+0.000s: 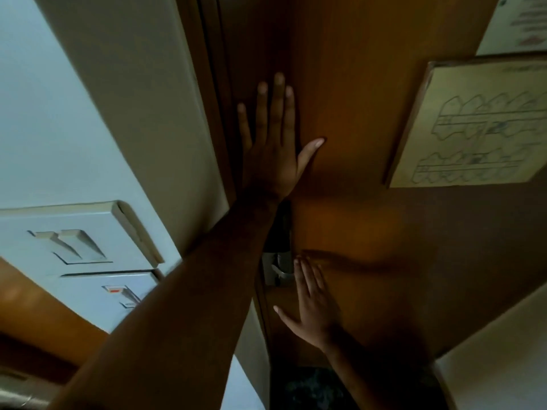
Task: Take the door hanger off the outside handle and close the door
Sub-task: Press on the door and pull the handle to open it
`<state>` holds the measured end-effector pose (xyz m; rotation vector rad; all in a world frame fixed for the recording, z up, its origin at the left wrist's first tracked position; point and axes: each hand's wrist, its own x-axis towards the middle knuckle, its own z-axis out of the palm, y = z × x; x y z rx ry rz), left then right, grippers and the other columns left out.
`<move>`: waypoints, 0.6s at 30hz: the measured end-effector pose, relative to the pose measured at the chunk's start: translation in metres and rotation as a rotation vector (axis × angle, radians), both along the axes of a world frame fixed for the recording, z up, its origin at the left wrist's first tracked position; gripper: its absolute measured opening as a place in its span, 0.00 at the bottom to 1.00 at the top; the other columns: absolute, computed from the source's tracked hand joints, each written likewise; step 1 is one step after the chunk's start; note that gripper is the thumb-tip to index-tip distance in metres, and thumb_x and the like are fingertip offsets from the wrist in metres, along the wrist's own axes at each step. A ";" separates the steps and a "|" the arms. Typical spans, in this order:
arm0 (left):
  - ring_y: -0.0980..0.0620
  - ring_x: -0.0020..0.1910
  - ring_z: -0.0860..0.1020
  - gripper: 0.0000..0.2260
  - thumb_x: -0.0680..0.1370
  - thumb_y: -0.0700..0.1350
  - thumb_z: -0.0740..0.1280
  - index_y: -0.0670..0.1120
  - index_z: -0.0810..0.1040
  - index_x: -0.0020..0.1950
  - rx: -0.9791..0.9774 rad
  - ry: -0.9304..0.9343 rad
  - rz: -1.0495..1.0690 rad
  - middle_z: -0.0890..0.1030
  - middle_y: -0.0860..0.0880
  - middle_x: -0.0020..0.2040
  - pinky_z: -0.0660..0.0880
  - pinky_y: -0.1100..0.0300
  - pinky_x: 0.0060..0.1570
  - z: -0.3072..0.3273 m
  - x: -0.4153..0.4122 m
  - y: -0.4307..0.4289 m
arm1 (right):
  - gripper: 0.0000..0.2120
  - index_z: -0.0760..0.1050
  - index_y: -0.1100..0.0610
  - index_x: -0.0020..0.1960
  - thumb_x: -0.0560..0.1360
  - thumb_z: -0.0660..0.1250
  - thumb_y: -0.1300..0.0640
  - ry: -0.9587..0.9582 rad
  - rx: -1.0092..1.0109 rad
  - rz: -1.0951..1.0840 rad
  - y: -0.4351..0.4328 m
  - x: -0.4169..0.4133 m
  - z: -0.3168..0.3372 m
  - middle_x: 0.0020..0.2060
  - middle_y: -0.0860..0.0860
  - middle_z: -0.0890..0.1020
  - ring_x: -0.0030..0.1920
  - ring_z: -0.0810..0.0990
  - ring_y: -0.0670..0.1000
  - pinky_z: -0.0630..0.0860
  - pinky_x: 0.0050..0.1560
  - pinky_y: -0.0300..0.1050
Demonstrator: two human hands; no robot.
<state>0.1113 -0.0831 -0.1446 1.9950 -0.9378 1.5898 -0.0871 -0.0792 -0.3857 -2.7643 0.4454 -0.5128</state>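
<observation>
The brown wooden door (pixel 370 84) fills the middle and right of the view, its edge up against the dark frame (pixel 213 54). My left hand (pixel 272 149) lies flat on the door near that edge, fingers spread and holding nothing. Lower down, my right hand (pixel 313 306) is pressed flat on the door too, just below the metal inside handle and lock plate (pixel 278 270). No door hanger shows anywhere in view. The outside handle is hidden behind the door.
A framed floor-plan notice (pixel 479 122) hangs on the door at the upper right, with a white paper sheet (pixel 521 22) above it. White switch plates (pixel 74 244) sit on the pale wall at the left. Dark patterned floor (pixel 313 386) shows at the bottom.
</observation>
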 end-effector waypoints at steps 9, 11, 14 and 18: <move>0.39 0.81 0.61 0.41 0.81 0.70 0.59 0.40 0.61 0.81 -0.002 0.002 0.011 0.65 0.40 0.81 0.49 0.36 0.81 0.002 -0.004 0.001 | 0.49 0.41 0.48 0.84 0.75 0.57 0.26 0.127 0.146 -0.053 0.001 0.004 -0.016 0.84 0.51 0.51 0.82 0.51 0.56 0.58 0.80 0.55; 0.39 0.81 0.61 0.41 0.81 0.70 0.59 0.40 0.61 0.81 0.006 0.017 0.019 0.65 0.40 0.81 0.50 0.35 0.81 0.003 -0.006 0.004 | 0.46 0.42 0.46 0.84 0.77 0.58 0.28 0.161 0.148 -0.049 0.000 0.006 -0.012 0.84 0.53 0.53 0.83 0.53 0.57 0.56 0.81 0.54; 0.39 0.82 0.60 0.40 0.81 0.70 0.57 0.40 0.61 0.81 0.040 0.037 0.028 0.64 0.40 0.81 0.53 0.34 0.80 0.005 -0.013 0.008 | 0.45 0.44 0.47 0.84 0.78 0.58 0.29 0.183 0.192 -0.041 0.000 0.003 -0.008 0.84 0.52 0.52 0.83 0.52 0.56 0.54 0.81 0.55; 0.39 0.82 0.60 0.40 0.82 0.70 0.56 0.40 0.60 0.82 0.063 0.082 0.051 0.62 0.40 0.82 0.56 0.33 0.78 0.008 -0.029 0.019 | 0.44 0.50 0.50 0.84 0.78 0.61 0.30 0.165 0.189 -0.031 0.002 -0.007 -0.007 0.83 0.53 0.57 0.82 0.56 0.57 0.57 0.80 0.55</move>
